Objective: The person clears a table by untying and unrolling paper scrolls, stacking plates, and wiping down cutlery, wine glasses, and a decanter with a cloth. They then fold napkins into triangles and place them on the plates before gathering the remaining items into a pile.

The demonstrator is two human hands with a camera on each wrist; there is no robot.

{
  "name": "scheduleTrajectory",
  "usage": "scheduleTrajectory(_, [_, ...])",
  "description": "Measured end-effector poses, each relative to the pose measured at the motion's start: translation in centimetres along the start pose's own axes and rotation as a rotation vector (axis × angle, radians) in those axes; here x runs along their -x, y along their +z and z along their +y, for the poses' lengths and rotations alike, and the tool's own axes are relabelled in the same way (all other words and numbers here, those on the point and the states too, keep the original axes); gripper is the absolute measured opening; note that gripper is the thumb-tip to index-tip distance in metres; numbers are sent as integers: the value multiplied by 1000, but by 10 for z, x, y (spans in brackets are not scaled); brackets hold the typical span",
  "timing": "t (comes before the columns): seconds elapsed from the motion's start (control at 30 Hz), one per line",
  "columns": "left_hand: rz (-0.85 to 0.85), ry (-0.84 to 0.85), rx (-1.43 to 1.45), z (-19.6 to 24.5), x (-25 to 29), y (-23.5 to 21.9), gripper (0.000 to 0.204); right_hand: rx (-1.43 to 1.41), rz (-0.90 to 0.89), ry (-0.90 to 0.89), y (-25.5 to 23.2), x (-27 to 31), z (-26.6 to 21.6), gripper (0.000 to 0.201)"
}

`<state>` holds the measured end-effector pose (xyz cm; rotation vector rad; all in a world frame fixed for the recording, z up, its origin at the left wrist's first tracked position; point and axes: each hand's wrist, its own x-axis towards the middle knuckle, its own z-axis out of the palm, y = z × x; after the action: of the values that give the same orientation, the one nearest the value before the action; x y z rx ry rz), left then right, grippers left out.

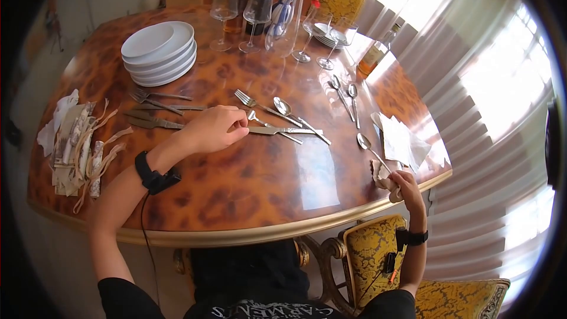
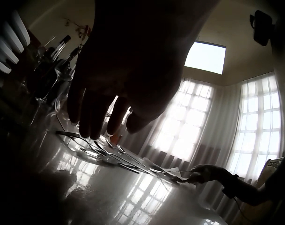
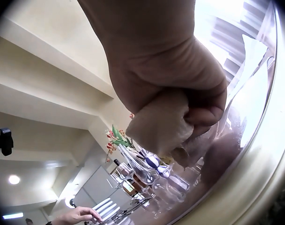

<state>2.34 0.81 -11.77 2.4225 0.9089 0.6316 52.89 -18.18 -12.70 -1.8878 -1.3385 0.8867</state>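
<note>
The right hand point(image 1: 407, 190), at the table's right front edge, grips the handle end of a spoon point(image 1: 364, 141) together with a crumpled beige cloth point(image 1: 384, 178). In the right wrist view, the cloth point(image 3: 161, 123) bulges from the curled fingers. Over the middle of the table the left hand point(image 1: 214, 129) hovers with relaxed, slightly bent fingers and nothing in them; the left wrist view shows its fingers hanging above the cutlery. Around it lie a knife point(image 1: 277, 130), a fork point(image 1: 251, 100), a spoon point(image 1: 283, 106) and more knives point(image 1: 155, 121) to its left.
Stacked white plates point(image 1: 159, 53) stand at the back left. Wine glasses point(image 1: 251, 18), bottles and a vase are at the back. Tied napkin bundles point(image 1: 74, 147) lie at the left, white napkins point(image 1: 401, 142) at the right near two spoons point(image 1: 353, 91). A patterned chair point(image 1: 369, 260) stands in front.
</note>
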Motion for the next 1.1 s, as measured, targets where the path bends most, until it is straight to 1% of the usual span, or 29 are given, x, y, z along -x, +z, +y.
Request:
scheduleTrajectory(0.03, [-1, 2, 2, 3, 1, -2, 22, 1, -17, 65, 0, 0, 1, 31])
scheduleTrajectory(0.07, [32, 1, 21, 6, 3, -5, 21, 159, -36, 22, 0, 1, 4, 35])
scheduleTrajectory(0.1, [65, -3, 42, 10, 6, -8, 20, 162, -38, 24, 0, 3, 4, 35])
scheduleTrajectory(0.17, [82, -28, 100, 26, 9, -18, 19, 364, -26, 90, 0, 9, -3, 38])
scheduleTrajectory(0.2, [98, -50, 154, 32, 11, -21, 18, 411, 8, 82, -1, 14, -11, 40])
scheduleTrajectory(0.23, [95, -56, 161, 33, 14, -22, 18, 414, 2, 89, -5, 20, -19, 40])
scheduleTrajectory(0.3, [160, 83, 151, 34, 18, -22, 13, 627, 38, 204, -20, 29, -34, 39])
scheduleTrajectory(0.33, [159, 81, 155, 34, 21, -21, 13, 679, 95, 127, -27, 34, -34, 36])
scheduleTrajectory(0.37, [183, 115, 159, 34, 25, -20, 12, 681, 94, 128, -30, 38, -46, 36])
scheduleTrajectory(0.4, [207, 150, 162, 35, 29, -20, 10, 635, 183, 106, -33, 41, -63, 35])
scheduleTrajectory(0.43, [206, 151, 165, 36, 33, -20, 10, 589, 272, 84, -35, 42, -78, 33])
scheduleTrajectory(0.5, [216, 47, 212, 38, 40, -20, 9, 568, 381, -19, -36, 29, -100, 30])
scheduleTrajectory(0.53, [214, 51, 211, 37, 43, -19, 9, 579, 436, -169, -39, 12, -92, 29])
scheduleTrajectory(0.6, [280, -67, 344, 33, 49, -17, 8, 481, 376, -206, -25, -22, -107, 27])
scheduleTrajectory(0.63, [286, -64, 338, 27, 52, -16, 8, 410, 298, -152, -16, -44, -111, 27])
scheduleTrajectory(0.67, [306, -100, 457, 19, 55, -15, 11, 452, 307, -169, -7, -70, -106, 26])
scheduleTrajectory(0.7, [324, -134, 575, 12, 57, -16, 14, 514, 273, -165, 2, -97, -104, 27])
scheduleTrajectory(0.73, [334, -128, 566, 10, 60, -20, 14, 642, 297, -197, 7, -130, -91, 27])
scheduleTrajectory(0.77, [365, -135, 696, 7, 62, -25, 17, 729, 266, -211, 15, -152, -92, 27])
scheduleTrajectory(0.8, [395, -139, 827, 4, 63, -30, 21, 754, 252, -182, 15, -194, -70, 27])
scheduleTrajectory(0.83, [402, -130, 819, -2, 65, -33, 21, 795, 263, -132, 23, -209, -73, 34])
scheduleTrajectory(0.9, [473, -185, 914, -14, 68, -36, 24, 800, 266, -76, 35, -238, -73, 36])
scheduleTrajectory(0.93, [493, -192, 914, -16, 70, -39, 23, 801, 272, -81, 39, -251, -70, 36])
scheduleTrajectory(1.0, [520, -205, 919, -18, 75, -42, 23, 868, 194, -46, 47, -274, -62, 37])
scheduleTrajectory(1.03, [542, -224, 923, -19, 78, -43, 23, 871, 196, -51, 48, -287, -54, 37])
scheduleTrajectory(1.1, [544, -250, 940, -18, 83, -43, 22, 633, 147, -10, 45, -304, -40, 36])
